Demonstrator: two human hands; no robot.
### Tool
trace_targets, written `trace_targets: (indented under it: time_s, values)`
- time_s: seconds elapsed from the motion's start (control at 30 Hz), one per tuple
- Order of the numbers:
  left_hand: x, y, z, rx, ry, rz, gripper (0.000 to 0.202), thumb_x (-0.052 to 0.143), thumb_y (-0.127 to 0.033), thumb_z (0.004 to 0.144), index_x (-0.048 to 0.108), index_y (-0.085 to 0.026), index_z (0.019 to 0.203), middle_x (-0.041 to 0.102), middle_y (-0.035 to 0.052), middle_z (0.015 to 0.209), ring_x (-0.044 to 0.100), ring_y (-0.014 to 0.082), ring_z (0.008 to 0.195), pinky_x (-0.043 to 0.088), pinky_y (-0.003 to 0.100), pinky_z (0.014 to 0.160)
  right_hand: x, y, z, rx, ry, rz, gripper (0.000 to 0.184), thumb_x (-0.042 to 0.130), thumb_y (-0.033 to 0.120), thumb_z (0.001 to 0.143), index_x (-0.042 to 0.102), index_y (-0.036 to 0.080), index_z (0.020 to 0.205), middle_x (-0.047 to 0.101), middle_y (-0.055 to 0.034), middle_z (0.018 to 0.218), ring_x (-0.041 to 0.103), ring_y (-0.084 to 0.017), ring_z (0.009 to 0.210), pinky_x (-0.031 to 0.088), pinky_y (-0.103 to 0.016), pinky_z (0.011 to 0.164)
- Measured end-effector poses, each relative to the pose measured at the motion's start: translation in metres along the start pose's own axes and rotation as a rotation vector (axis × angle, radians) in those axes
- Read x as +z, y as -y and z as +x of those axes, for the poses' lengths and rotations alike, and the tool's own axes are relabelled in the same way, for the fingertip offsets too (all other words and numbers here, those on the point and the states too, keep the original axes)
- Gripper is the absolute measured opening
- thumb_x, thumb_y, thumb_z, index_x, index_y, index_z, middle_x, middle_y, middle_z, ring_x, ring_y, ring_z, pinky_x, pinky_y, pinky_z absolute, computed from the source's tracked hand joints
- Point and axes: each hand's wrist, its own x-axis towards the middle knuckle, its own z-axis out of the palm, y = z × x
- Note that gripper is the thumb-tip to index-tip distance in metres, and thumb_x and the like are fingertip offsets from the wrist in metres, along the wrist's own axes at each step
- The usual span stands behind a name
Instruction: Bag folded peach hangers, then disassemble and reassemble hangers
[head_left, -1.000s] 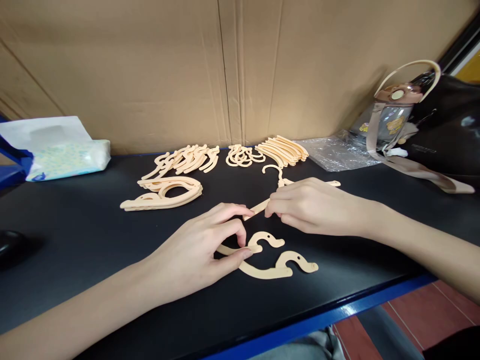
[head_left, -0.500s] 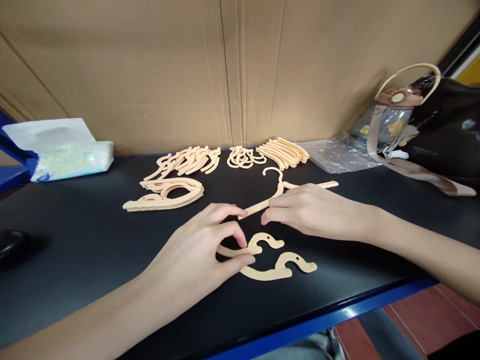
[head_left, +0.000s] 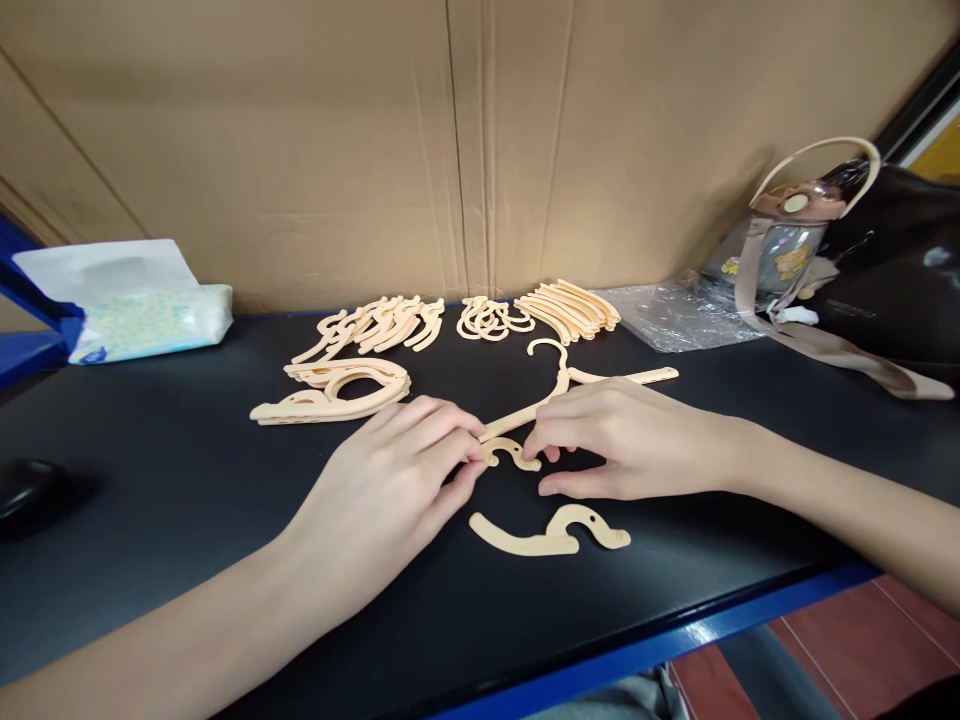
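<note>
My left hand (head_left: 405, 470) is closed in a pinch on a curved beige hanger arm piece (head_left: 514, 455); most of the piece is hidden behind the fingers, with its hooked end showing. My right hand (head_left: 611, 440) has thumb and fingers apart, an index fingertip at or close to that hooked end. Just beyond both hands lies a partly joined hanger (head_left: 521, 418) with a hook and two arms, its left arm's end by my left fingertips. A second curved hanger arm piece (head_left: 525, 543) rests nearer the table edge.
Folded hangers (head_left: 337, 390) lie at left. Behind are piles of curved arm pieces (head_left: 401, 322), hooks (head_left: 491, 318) and straight arm pieces (head_left: 574, 308). Tissues (head_left: 154, 315), a mouse (head_left: 30, 487), plastic film (head_left: 675, 315), a strapped bottle (head_left: 795, 245) and a black bag (head_left: 892, 270) flank the work.
My left hand has pinched the farther curved piece and moved it away from me, up to the joined hanger's left arm. My right hand has shifted slightly, its thumb now apart from the fingers.
</note>
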Motion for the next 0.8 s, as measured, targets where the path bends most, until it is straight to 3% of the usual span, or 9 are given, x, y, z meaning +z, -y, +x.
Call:
trace_targets:
  time_s: [0.1, 0.23, 0.4, 0.6, 0.7, 0.8]
  values:
    - [0.0015, 0.0053, 0.0010, -0.042, 0.064, -0.017, 0.016, 0.050, -0.019, 0.098, 0.063, -0.017, 0.089, 0.068, 0.0008, 0.086, 0.061, 0.0193, 0.076, 0.044, 0.034, 0.069, 0.0018, -0.0002, -0.0002, 0.018, 0.012, -0.057, 0.011, 0.067, 0.026, 0.092, 0.068, 0.018, 0.099, 0.070, -0.0008, 0.091, 0.064, -0.016, 0.082, 0.042, -0.028, 0.071]
    - [0.0050, 0.0079, -0.0001, -0.041, 0.106, -0.019, 0.008, 0.057, -0.021, 0.096, 0.061, -0.017, 0.090, 0.065, 0.0000, 0.083, 0.059, 0.0202, 0.074, 0.042, 0.034, 0.067, 0.0036, -0.0014, -0.0001, 0.023, -0.009, -0.115, 0.010, 0.066, 0.027, 0.093, 0.068, 0.018, 0.094, 0.070, -0.0015, 0.090, 0.064, -0.016, 0.081, 0.041, -0.028, 0.069]
    - [0.0068, 0.0043, 0.0008, 0.029, 0.137, 0.046, 0.022, 0.042, -0.022, 0.104, 0.061, -0.016, 0.094, 0.063, 0.0026, 0.084, 0.056, 0.0207, 0.073, 0.041, 0.034, 0.067, 0.0077, -0.0026, 0.0011, -0.027, -0.039, -0.159, 0.015, 0.063, 0.029, 0.096, 0.068, 0.016, 0.089, 0.069, -0.0011, 0.084, 0.062, -0.016, 0.078, 0.040, -0.029, 0.068]
    - [0.0055, 0.0031, -0.0012, 0.090, 0.092, 0.139, 0.029, 0.034, -0.018, 0.105, 0.061, -0.013, 0.096, 0.060, 0.0045, 0.083, 0.055, 0.0212, 0.073, 0.041, 0.035, 0.067, 0.0093, -0.0021, 0.0013, -0.047, -0.118, -0.226, 0.025, 0.050, 0.022, 0.099, 0.070, 0.015, 0.085, 0.065, -0.0022, 0.076, 0.056, -0.014, 0.069, 0.037, -0.028, 0.066]
    - [0.0063, 0.0046, -0.0053, 0.058, 0.084, 0.101, 0.025, 0.035, -0.013, 0.104, 0.059, -0.015, 0.100, 0.059, 0.0041, 0.088, 0.055, 0.0199, 0.074, 0.042, 0.033, 0.064, 0.0090, -0.0001, 0.0018, -0.045, -0.188, -0.223, 0.029, 0.048, 0.018, 0.097, 0.069, 0.015, 0.078, 0.062, -0.0015, 0.070, 0.053, -0.013, 0.064, 0.035, -0.028, 0.064]
    - [0.0079, 0.0045, -0.0086, -0.042, 0.115, 0.025, 0.024, 0.033, -0.010, 0.102, 0.055, -0.018, 0.104, 0.057, 0.0033, 0.093, 0.055, 0.0166, 0.072, 0.040, 0.029, 0.057, 0.0098, 0.0012, 0.0023, -0.036, -0.175, -0.115, 0.028, 0.050, 0.023, 0.098, 0.068, 0.015, 0.077, 0.063, -0.0015, 0.071, 0.054, -0.013, 0.065, 0.036, -0.028, 0.063]
